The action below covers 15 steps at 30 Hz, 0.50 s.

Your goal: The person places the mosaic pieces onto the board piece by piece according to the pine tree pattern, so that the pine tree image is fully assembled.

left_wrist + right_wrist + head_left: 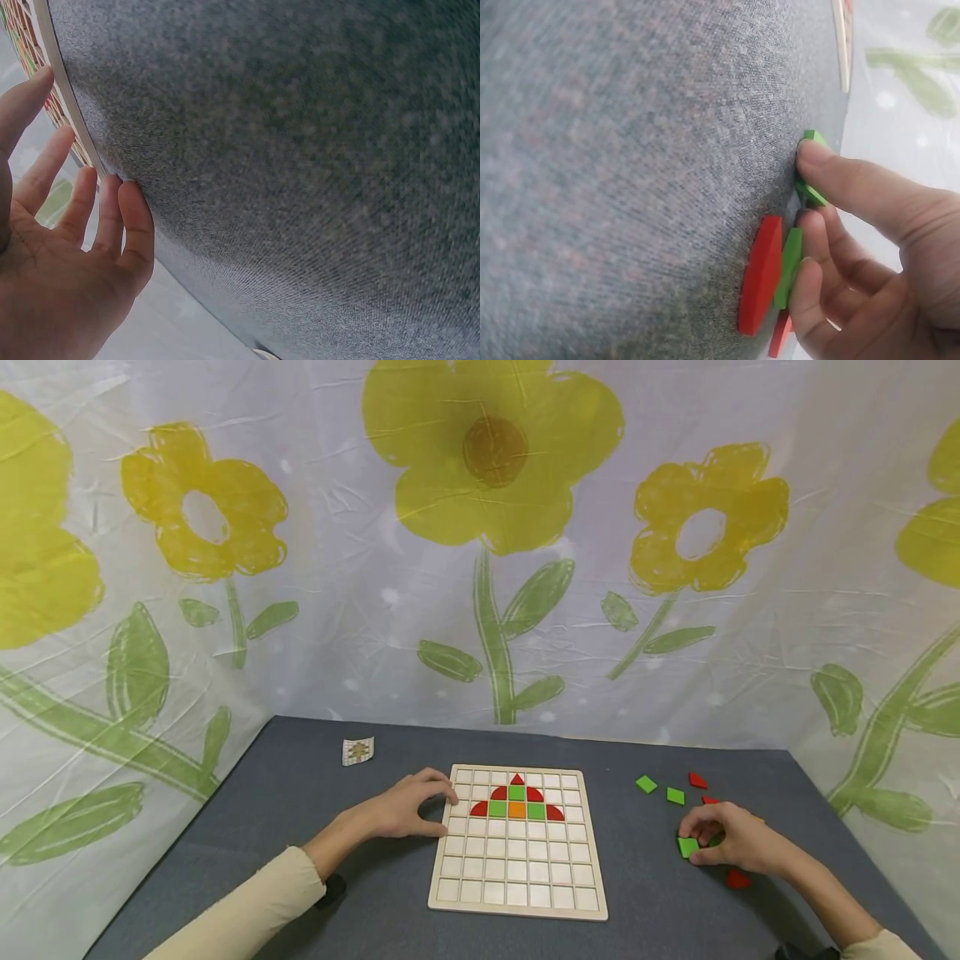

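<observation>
A pale wooden grid board (517, 912) lies on the dark table. Red, green and orange tiles fill some of its upper squares in a stepped, pointed shape. Along the board's left edge rests my left hand (408, 806), its fingers spread and the thumb lower down the edge. To the right of the board, my right hand (738, 843) pinches a green square tile (687, 848) between thumb and fingers, low over the table. Under that hand in the right wrist view lie a red rounded tile (761, 277) and another green tile (789, 270).
Two loose green tiles (647, 785) and a red tile (697, 780) lie beyond my right hand. One red tile (738, 879) is just in front of it. A small patterned card (357, 751) sits at the back left. A flowered cloth (337, 635) hangs behind the table.
</observation>
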Motion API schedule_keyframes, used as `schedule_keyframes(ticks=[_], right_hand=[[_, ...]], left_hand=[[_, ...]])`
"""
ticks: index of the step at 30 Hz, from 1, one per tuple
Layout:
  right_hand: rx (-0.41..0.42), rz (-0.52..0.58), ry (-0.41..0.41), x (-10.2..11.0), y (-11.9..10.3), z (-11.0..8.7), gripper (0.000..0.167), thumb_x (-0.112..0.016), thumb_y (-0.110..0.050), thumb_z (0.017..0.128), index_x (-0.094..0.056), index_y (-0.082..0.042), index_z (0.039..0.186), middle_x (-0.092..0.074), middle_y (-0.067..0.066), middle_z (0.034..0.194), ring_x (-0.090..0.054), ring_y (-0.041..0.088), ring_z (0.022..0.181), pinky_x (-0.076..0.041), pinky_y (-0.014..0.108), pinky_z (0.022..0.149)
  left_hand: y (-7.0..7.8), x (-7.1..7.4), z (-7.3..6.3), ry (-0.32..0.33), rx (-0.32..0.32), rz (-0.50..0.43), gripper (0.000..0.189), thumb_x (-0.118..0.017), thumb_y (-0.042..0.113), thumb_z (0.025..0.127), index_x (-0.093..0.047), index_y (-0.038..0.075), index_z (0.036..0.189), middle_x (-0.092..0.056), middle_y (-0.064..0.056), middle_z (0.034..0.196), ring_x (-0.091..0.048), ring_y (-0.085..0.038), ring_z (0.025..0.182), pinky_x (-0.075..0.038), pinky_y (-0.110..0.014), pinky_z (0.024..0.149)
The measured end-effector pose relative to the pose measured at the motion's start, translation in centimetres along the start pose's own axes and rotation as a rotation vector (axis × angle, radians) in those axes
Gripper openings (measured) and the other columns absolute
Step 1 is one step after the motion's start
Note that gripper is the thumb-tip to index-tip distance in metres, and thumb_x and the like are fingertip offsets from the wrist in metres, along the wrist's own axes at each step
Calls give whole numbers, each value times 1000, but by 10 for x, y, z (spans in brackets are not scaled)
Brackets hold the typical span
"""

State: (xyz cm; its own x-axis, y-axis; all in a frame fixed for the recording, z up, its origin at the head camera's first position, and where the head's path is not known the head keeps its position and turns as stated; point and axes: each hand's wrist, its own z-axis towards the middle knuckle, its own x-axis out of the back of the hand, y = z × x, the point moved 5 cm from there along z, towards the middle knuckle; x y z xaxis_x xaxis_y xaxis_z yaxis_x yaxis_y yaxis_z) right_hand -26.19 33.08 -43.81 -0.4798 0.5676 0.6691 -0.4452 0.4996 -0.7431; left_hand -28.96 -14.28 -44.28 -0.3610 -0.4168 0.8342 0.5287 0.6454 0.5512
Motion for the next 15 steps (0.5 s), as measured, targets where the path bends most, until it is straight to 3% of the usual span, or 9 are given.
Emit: schedule_keyframes(ticks=[15], right_hand=[[50, 20, 30, -1, -1, -2, 23, -83, -5, 84, -67, -6, 101, -65, 6, 95, -63, 17, 80, -54, 29, 69]], left_hand=[[1, 0, 0, 4, -7, -2, 37, -82, 26, 90, -66, 13, 120, -47, -14, 138, -43, -41, 129, -36, -61, 103]])
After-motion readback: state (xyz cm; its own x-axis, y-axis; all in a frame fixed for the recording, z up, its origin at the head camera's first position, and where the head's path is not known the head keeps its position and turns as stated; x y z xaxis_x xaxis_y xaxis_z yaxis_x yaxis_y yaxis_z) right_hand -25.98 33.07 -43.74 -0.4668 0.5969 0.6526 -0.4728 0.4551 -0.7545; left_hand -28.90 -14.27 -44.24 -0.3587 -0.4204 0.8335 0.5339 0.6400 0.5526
